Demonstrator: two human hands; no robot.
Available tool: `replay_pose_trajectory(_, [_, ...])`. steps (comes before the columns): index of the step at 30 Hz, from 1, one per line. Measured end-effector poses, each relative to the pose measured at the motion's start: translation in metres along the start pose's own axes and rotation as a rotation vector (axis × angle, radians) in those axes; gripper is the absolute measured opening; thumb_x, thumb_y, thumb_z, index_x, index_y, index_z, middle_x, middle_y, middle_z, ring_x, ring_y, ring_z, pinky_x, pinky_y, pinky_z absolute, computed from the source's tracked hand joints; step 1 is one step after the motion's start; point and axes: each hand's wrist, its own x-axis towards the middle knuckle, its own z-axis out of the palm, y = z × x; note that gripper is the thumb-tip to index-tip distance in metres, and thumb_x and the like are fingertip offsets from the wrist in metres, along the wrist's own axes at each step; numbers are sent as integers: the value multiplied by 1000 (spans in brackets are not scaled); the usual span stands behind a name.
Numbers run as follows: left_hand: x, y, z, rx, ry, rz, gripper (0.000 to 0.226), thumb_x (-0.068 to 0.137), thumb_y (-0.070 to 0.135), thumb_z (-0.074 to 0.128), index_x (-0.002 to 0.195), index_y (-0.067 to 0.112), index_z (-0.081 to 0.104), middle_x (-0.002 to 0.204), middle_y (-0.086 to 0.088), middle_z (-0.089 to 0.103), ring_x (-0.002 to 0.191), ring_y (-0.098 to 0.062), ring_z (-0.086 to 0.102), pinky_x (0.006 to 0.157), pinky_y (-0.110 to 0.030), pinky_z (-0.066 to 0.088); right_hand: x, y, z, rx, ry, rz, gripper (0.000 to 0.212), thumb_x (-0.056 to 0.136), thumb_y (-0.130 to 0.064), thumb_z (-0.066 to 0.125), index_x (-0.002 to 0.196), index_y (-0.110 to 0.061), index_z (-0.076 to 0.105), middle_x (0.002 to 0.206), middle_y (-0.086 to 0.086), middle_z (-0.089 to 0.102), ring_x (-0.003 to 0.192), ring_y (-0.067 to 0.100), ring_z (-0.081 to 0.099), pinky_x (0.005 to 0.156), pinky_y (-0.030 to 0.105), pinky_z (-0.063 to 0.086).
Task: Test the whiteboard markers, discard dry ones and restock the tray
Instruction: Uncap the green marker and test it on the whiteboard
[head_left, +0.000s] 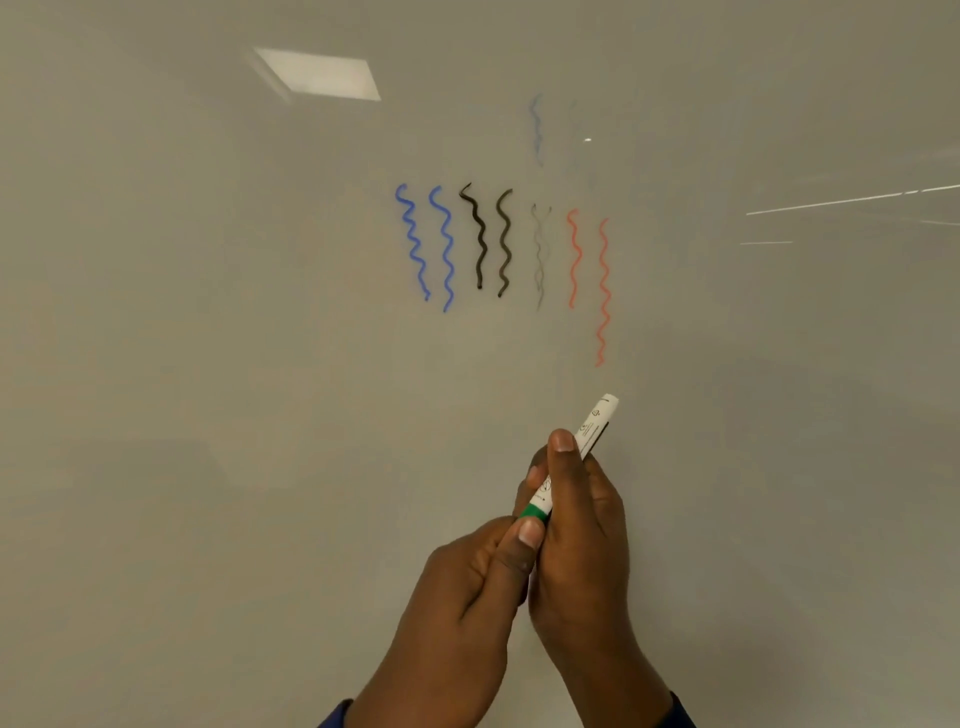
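Note:
A white whiteboard marker (592, 423) with a green band near its lower end is held up in front of the whiteboard (208, 364). My right hand (576, 545) grips the marker's barrel, thumb along it. My left hand (467, 608) pinches the marker's lower, green end, where the cap is hidden under my fingers. The marker's white rear end points up and right. On the board are wavy test lines (488, 244): two blue, two black, a faint grey one and two red.
A faint pale blue squiggle (536, 130) sits higher on the board. A ceiling light reflection (319, 73) shows at upper left. The tray and other markers are out of view.

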Motion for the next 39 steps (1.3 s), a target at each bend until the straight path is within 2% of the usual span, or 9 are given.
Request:
replay_pose_trajectory(4, [-12,-3,-4,-74,37,19,58,96,68,42,60,24,54,54,9,46,52,-7,43,59,-23,37,28,-15,-4,197,80,25,39,101,-41,53,66,-24,57,53,-4,50,47,10,47,47,22,40])
replay_pose_trajectory(6, [-40,-25,0,-100,176,-101,57,67,76,64,59,19,57,56,7,51,55,-12,50,68,-28,43,67,-46,-32,439,218,-52,34,103,-32,50,70,-25,48,50,-8,44,40,8,39,40,18,31])
replay_pose_trajectory(8, [-58,-43,2,-105,352,-201,45,50,72,76,74,34,78,72,10,73,70,-5,70,85,-36,53,94,-81,-52,424,220,-202,35,104,-34,49,71,-23,48,53,-7,42,41,9,35,40,20,27])
replay_pose_trajectory(10, [-56,-50,-3,-78,406,-188,26,68,64,80,87,46,76,84,19,76,80,0,72,88,-34,53,95,-90,-52,321,129,-282,37,106,-36,46,72,-20,49,55,-5,40,43,10,32,41,22,26])
replay_pose_trajectory(13, [-19,-30,-19,192,142,121,45,100,57,48,82,17,59,61,14,56,58,-2,51,62,-19,39,81,-77,-32,238,58,-293,38,105,-42,46,76,-18,53,57,-1,37,45,12,33,44,24,29])
replay_pose_trajectory(16, [17,-23,-22,425,89,341,40,102,51,42,78,21,49,63,6,44,56,-12,44,52,-27,33,72,-58,-26,252,13,-223,38,103,-44,47,77,-18,55,55,-3,33,45,11,32,44,24,29])
replay_pose_trajectory(24, [66,-23,-32,725,100,524,23,106,47,36,106,31,53,81,20,50,73,-9,52,62,-12,34,68,-34,-25,204,-47,-189,33,84,-52,59,80,-21,68,59,0,50,52,12,47,48,24,43])
replay_pose_trajectory(32, [101,9,-33,905,143,791,21,106,34,37,108,19,51,77,8,52,64,-12,42,59,-32,39,87,-32,-38,103,-89,-426,43,86,-53,72,108,-16,68,90,12,71,77,25,68,72,34,60])
replay_pose_trajectory(39, [177,92,-44,1126,221,1104,26,104,22,47,111,3,64,130,-13,64,121,-35,58,96,-42,45,117,-62,-47,-35,32,-732,15,95,-27,67,109,-20,68,104,5,73,97,25,73,83,32,60])
